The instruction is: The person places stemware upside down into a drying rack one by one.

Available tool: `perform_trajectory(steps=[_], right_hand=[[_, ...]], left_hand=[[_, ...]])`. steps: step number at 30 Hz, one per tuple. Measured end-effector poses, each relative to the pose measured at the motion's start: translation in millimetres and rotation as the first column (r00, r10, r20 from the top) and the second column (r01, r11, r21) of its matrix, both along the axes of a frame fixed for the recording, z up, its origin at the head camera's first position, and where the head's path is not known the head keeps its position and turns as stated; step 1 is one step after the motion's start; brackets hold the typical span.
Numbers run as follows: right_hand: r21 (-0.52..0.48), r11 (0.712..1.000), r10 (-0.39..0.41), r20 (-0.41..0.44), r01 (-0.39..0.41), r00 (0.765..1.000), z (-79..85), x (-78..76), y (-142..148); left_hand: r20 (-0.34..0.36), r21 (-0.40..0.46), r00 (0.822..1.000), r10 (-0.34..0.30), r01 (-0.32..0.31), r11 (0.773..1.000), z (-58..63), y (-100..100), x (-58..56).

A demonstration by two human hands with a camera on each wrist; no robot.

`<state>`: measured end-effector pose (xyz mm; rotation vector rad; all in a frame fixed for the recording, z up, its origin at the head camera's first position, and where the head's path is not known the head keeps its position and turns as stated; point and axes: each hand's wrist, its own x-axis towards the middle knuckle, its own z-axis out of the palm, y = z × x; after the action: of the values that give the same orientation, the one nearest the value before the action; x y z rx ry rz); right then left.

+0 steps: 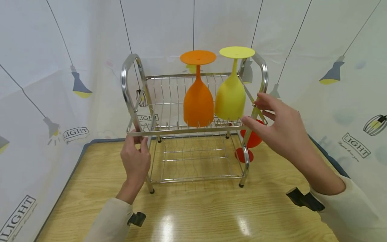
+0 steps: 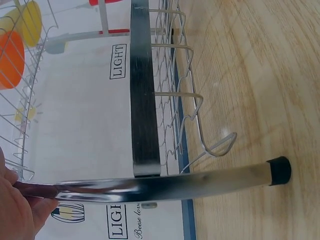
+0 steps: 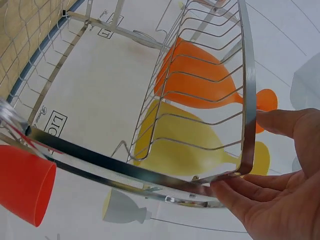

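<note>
A two-tier metal dish rack [image 1: 169, 131] stands on the table. My left hand [image 1: 135, 157] grips its left front post just below the upper tier; in the left wrist view the fingers [image 2: 42, 212] wrap that post. At the opposite side, my right hand [image 1: 282, 129] holds the upper tier's right front corner, with the thumb [image 3: 275, 122] on the front bar and the other fingers at the side frame. An orange goblet [image 1: 198, 104] and a yellow goblet [image 1: 231, 97] sit upside down side by side on the upper tier, toward the right.
A red goblet [image 1: 254, 138] stands upright on the table, partly hidden by the rack's right side. The rack's lower shelf [image 1: 195, 158] holds nothing visible. Lamp-printed white cloth [image 1: 99, 84] surrounds the wooden table [image 1: 199, 208] at the back and sides.
</note>
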<state>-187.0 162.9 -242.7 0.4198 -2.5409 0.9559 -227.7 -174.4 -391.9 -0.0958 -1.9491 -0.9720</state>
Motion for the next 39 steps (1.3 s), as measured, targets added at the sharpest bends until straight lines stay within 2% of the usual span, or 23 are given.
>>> perform_trajectory(steps=[11, 25, 31, 39], right_hand=[[-0.044, 0.999, -0.019, 0.051, 0.022, 0.999, -12.5, 3.8, 16.4], [-0.03, 0.999, -0.031, 0.148, 0.036, 0.988, -36.7, 5.2, 25.7], [-0.013, 0.999, -0.046, 0.185, 0.05, 0.982, -54.8, 0.5, 31.6], [-0.024, 0.997, -0.063, 0.21, 0.07, 0.976, -81.5, -13.7, 41.9]], left_hand=[[0.01, 0.0, 1.0, 0.002, -0.002, 1.0, 2.7, -1.5, 0.2], [0.015, -0.002, 1.0, -0.011, 0.011, 1.0, 1.3, -2.3, 1.7], [0.009, -0.01, 1.0, -0.004, 0.004, 1.0, 0.3, -2.6, 0.4], [0.017, -0.015, 1.0, -0.002, 0.002, 1.0, -0.3, -1.5, 0.4]])
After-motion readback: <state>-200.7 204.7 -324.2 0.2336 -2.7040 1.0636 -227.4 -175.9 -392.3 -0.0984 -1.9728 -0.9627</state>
